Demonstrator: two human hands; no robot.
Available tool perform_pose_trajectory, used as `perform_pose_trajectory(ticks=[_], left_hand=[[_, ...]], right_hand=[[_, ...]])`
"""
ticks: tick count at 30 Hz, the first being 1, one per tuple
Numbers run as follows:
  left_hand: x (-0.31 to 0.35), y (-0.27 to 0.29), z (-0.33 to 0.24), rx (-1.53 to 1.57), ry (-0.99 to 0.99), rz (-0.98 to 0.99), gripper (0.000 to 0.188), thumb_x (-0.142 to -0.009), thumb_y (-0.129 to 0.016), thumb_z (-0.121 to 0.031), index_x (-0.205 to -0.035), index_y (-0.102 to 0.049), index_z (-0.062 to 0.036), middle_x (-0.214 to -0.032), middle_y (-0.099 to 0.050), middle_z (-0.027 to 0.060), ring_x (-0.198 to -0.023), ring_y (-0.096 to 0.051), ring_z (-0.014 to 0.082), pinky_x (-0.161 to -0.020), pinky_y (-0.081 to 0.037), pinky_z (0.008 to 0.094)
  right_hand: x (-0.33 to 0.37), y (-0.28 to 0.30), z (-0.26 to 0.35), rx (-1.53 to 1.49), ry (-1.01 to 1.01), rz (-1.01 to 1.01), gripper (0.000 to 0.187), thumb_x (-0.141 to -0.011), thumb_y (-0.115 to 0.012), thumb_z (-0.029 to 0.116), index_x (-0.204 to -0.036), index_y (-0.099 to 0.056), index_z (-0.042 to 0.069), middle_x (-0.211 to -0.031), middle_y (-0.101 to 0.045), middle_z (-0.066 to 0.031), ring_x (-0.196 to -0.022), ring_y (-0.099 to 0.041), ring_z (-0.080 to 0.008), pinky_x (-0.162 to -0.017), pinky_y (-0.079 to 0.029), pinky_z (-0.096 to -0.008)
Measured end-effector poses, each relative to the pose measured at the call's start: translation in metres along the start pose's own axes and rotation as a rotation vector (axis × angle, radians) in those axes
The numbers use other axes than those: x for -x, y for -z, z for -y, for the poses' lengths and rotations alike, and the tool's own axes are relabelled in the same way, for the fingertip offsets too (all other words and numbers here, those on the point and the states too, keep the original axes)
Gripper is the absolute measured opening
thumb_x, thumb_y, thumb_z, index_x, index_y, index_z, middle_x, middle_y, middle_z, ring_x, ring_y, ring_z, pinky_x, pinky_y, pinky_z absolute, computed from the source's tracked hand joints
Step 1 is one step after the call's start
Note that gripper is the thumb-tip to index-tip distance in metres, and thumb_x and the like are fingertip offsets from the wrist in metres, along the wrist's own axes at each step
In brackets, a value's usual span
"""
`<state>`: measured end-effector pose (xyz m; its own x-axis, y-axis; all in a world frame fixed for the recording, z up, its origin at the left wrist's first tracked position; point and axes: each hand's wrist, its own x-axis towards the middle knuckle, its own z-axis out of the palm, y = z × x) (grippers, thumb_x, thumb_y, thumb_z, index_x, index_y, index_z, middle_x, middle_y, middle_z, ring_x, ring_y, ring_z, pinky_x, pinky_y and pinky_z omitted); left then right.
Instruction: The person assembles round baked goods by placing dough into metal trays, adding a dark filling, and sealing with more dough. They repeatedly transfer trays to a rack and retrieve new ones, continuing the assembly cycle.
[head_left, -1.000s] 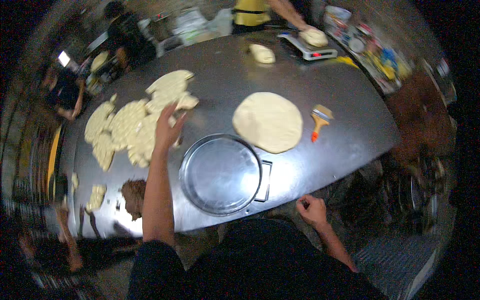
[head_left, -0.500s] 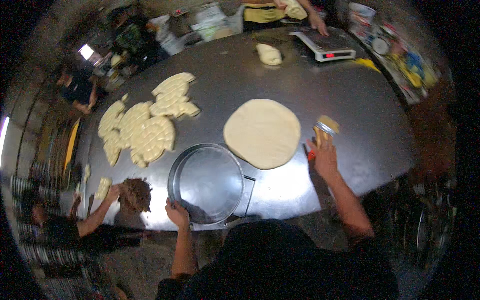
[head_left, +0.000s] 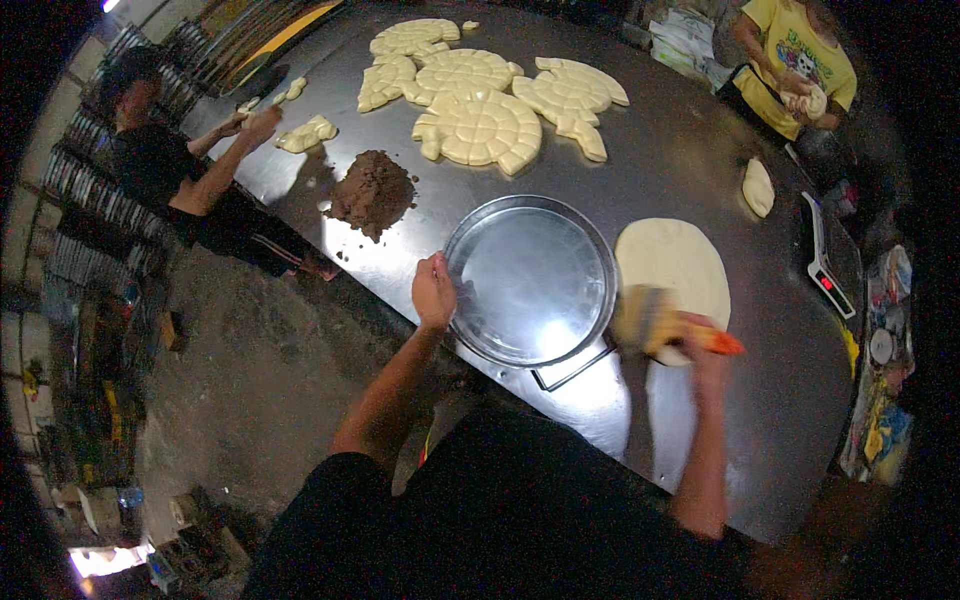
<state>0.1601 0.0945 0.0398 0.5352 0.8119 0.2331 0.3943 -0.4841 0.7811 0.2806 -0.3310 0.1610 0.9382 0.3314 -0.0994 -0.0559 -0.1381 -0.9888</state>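
Observation:
A round metal pan [head_left: 530,280] lies on the steel table [head_left: 690,170] in front of me. My left hand [head_left: 433,292] grips the pan's near left rim. In my right hand [head_left: 700,345] is a pastry brush [head_left: 655,320] with an orange handle, its bristles at the pan's right edge. Just right of the pan lies a flat round of rolled dough [head_left: 672,270], partly under the brush.
Several scored dough rounds [head_left: 480,125] lie at the far side, with a brown powder heap [head_left: 373,190] to the left. A person in black [head_left: 170,170] handles dough pieces [head_left: 308,133] at the left edge. Another in yellow [head_left: 795,55] holds dough near a scale [head_left: 828,262].
My right hand picked up the brush and brought it to the pan's right edge. My left hand came off the far dough rounds and took the pan's rim. My view swung right.

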Motion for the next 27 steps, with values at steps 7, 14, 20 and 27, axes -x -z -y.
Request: perform_pose_trajectory(ticks=[7, 14, 20, 27], left_hand=[[-0.009, 0.011, 0.004, 0.022, -0.076, 0.024, 0.026, -0.097, -0.051, -0.021, -0.105, -0.064, -0.0011, -0.098, -0.059, 0.0192, -0.090, -0.059, 0.0396, -0.078, -0.047, 0.0469], [-0.008, 0.021, -0.006, -0.096, 0.030, 0.105, 0.027, -0.091, -0.057, -0.018, -0.114, -0.064, -0.0043, -0.109, -0.058, 0.0150, -0.097, -0.060, 0.0377, -0.082, -0.048, 0.0464], [-0.010, 0.022, -0.015, -0.079, 0.081, 0.114, 0.027, -0.092, -0.055, -0.019, -0.114, -0.063, -0.0050, -0.116, -0.057, 0.0127, -0.104, -0.058, 0.0351, -0.087, -0.048, 0.0451], [-0.008, 0.016, -0.003, 0.022, 0.002, 0.046, 0.026, -0.091, -0.058, -0.016, -0.112, -0.062, -0.0015, -0.107, -0.059, 0.0171, -0.097, -0.060, 0.0383, -0.083, -0.047, 0.0458]], right_hand=[[-0.056, -0.317, -0.030, 0.139, 0.326, 0.207, 0.026, -0.092, -0.064, 0.027, -0.081, -0.067, 0.004, -0.062, -0.063, -0.0089, -0.057, -0.057, -0.0137, -0.056, -0.047, -0.0348], [-0.167, -0.247, -0.009, 0.679, 0.262, -0.018, 0.025, -0.083, -0.071, 0.029, -0.080, -0.068, 0.005, -0.069, -0.066, -0.0150, -0.063, -0.065, -0.0282, -0.061, -0.051, -0.0429], [-0.024, -0.185, -0.027, 1.069, 0.317, -0.074, 0.014, -0.082, -0.067, 0.024, -0.083, -0.067, 0.010, -0.068, -0.064, -0.0191, -0.062, -0.064, -0.0379, -0.056, -0.049, -0.0483], [0.026, -0.305, -0.022, 0.351, 0.204, 0.102, 0.014, -0.084, -0.071, 0.016, -0.092, -0.072, 0.005, -0.073, -0.070, -0.0132, -0.062, -0.066, -0.0183, -0.062, -0.051, -0.0309]])
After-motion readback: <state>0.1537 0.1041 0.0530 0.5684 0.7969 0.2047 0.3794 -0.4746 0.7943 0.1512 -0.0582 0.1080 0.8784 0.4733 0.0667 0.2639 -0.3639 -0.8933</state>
